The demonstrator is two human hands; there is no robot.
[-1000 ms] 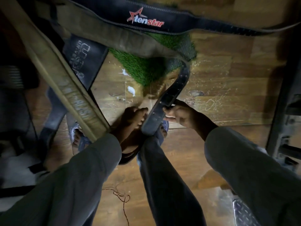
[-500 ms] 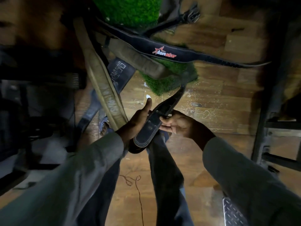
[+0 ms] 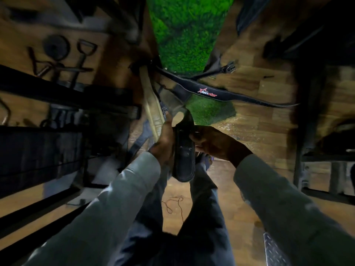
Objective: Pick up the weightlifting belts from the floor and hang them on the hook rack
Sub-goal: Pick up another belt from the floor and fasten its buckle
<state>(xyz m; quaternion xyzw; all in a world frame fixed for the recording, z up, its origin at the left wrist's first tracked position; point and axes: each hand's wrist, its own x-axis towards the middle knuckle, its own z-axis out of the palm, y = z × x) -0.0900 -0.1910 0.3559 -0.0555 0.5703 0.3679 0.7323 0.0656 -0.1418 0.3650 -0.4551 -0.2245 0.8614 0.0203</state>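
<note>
A dark leather belt (image 3: 184, 158) stands nearly upright between my hands, its rounded end hanging down over my legs. My left hand (image 3: 165, 140) grips its left side with the thumb raised. My right hand (image 3: 213, 141) holds its right edge. Just above, a black belt with a red "tenstar" logo (image 3: 208, 92) stretches to the right. A tan belt (image 3: 152, 110) hangs down on the left beside my left hand. Both seem to hang from a point at the top centre; the hook itself is too dark to make out.
A green turf strip (image 3: 184, 35) runs up the middle over a wooden floor (image 3: 269, 131). Dark metal racks stand on the left (image 3: 57, 96) and right (image 3: 307, 150). Cable handles (image 3: 84, 54) lie at upper left. A thin cord (image 3: 172, 205) lies on the floor by my legs.
My view has tilted up and pulled back, so the hanging belts look smaller and farther. Both hands have lifted the dark belt higher and turned it more upright.
</note>
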